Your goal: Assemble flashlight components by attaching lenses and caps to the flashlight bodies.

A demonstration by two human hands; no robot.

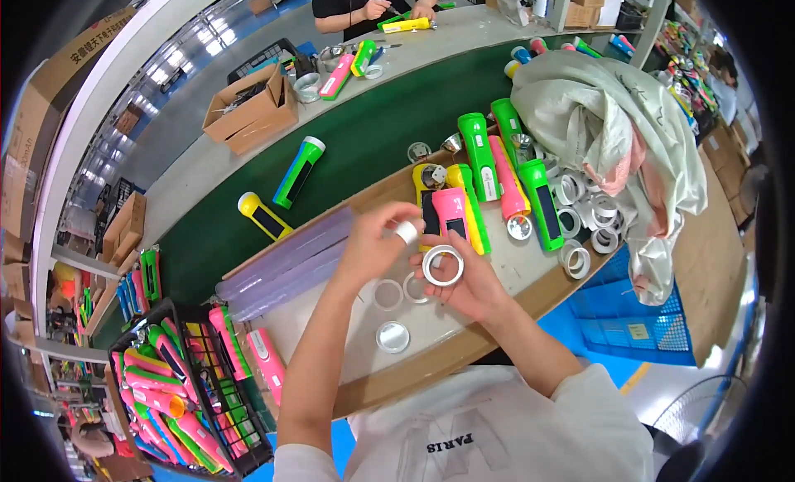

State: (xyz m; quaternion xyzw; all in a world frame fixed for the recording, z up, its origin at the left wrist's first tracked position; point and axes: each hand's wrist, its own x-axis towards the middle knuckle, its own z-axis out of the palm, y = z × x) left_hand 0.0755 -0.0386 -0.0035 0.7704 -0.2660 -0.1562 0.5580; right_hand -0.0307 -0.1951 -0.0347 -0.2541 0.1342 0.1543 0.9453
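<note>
My left hand (371, 243) pinches a small white round piece (406, 232) between thumb and fingers. Beside it, my right hand (474, 285) holds a white ring (427, 267) with its open face turned up. Under my hands, a clear disc (387, 295) and a silvery round disc (392, 337) lie on the light work surface. Just beyond the right hand sit a pink flashlight (450, 207) and a yellow flashlight (426, 202) whose head is open. Green flashlights (475, 155) and a loose silver reflector (519, 227) lie farther right.
White rings (603, 207) are heaped at the right beside a pale woven sack (596, 93). Clear plastic sleeves (290, 262) lie left of my hands. A black crate (170, 399) of colourful flashlights stands at lower left. Across the green belt (364, 134), another person's hands work on a yellow flashlight (406, 25).
</note>
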